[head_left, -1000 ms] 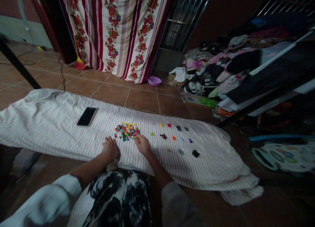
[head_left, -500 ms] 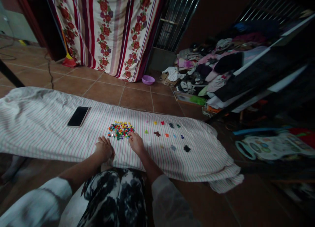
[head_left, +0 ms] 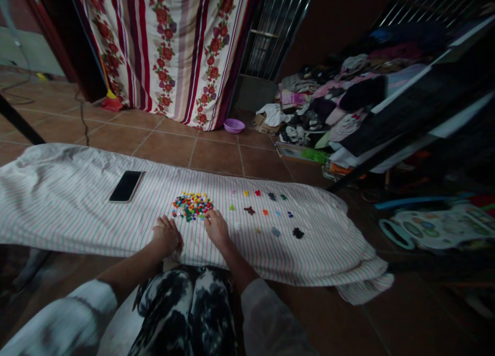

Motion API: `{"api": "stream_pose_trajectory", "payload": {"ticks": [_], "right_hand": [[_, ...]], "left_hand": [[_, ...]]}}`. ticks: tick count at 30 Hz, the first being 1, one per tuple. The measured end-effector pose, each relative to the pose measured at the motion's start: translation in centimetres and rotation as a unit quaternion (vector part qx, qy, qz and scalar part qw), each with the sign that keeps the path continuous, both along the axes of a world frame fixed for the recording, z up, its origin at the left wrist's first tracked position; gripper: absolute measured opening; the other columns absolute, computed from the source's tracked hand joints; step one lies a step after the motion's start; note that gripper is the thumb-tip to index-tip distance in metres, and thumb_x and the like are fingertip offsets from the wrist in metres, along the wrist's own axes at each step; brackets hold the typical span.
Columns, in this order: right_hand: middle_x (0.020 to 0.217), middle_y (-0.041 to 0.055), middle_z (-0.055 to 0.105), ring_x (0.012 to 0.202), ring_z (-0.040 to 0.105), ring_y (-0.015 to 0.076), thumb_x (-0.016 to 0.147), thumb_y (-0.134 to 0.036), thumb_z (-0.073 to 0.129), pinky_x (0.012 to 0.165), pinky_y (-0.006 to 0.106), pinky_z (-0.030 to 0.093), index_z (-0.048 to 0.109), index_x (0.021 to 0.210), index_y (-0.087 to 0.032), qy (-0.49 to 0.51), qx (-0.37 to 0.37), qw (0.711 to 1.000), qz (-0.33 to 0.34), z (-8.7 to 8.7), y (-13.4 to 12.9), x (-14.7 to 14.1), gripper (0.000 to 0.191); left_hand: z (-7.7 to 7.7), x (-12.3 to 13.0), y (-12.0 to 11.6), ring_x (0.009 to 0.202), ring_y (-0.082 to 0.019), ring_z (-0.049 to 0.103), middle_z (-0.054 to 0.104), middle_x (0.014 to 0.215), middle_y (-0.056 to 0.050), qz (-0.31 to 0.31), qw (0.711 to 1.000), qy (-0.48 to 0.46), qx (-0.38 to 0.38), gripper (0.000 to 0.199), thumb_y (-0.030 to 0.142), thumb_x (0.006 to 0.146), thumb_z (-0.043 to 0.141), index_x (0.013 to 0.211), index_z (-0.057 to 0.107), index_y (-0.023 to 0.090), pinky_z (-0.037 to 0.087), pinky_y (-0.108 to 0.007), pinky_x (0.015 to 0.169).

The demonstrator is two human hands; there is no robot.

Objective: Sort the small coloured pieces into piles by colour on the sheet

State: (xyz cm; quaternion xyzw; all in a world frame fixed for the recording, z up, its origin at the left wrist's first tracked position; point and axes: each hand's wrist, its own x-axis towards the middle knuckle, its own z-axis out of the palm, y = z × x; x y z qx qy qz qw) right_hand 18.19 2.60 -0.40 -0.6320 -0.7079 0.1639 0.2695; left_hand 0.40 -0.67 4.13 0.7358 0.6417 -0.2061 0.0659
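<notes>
A pile of tiny many-coloured pieces [head_left: 193, 204] lies on the striped cloth [head_left: 154, 165] in front of me. The fingertips of my right hand [head_left: 217, 230] are pinched together at the pile's lower right edge; whatever is between them is too small to make out. Near the pile's lower left, my left hand [head_left: 167, 236] rests on the cloth with its fingers loosely bent and nothing visible in it. Small groups sorted by colour sit to the right, among them brown pieces [head_left: 249, 210], black pieces [head_left: 297, 233], red pieces [head_left: 258, 192] and light green pieces [head_left: 232, 207].
A phone [head_left: 126, 186] lies on the cloth left of the pile. Beyond the cloth are a tiled floor, a purple basin [head_left: 234, 125], a floral curtain [head_left: 166, 52] and a heap of clothes [head_left: 328, 98]. My knees [head_left: 185, 309] are below the cloth's near edge.
The whole view has shifted slightly, with things sitting a little lower and further right. My right hand stays pinched at the pile's edge, and my left hand keeps its place.
</notes>
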Motion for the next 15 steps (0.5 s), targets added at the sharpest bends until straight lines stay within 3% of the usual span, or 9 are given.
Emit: {"api": "stream_pose_trajectory", "payload": {"ticks": [8, 15], "right_hand": [[0.096, 0.0028, 0.064, 0.090, 0.061, 0.0152, 0.085, -0.019, 0.051, 0.084, 0.027, 0.047, 0.066, 0.096, -0.025, 0.102, 0.032, 0.994, -0.004, 1.7, -0.1, 2.3, 0.019], [0.092, 0.0040, 0.064, 0.077, 0.062, 0.0145, 0.082, -0.025, 0.050, 0.074, 0.027, 0.051, 0.066, 0.094, -0.022, 0.205, 0.086, 0.972, -0.077, 1.9, 1.0, 8.8, 0.020]], "left_hand": [[0.1, -0.1, -0.4, 0.127, -0.051, 0.038, 0.034, 0.138, -0.042, -0.035, 0.998, 0.032, 0.029, 0.069, 0.035, 0.083, 0.040, 0.136, 0.036, -0.010, 0.047, -0.050, 0.081], [0.2, -0.2, -0.5, 0.120, -0.044, 0.047, 0.041, 0.133, -0.040, -0.052, 0.996, 0.054, 0.047, 0.067, 0.034, 0.083, 0.038, 0.135, 0.038, -0.010, 0.048, -0.042, 0.078]]}}
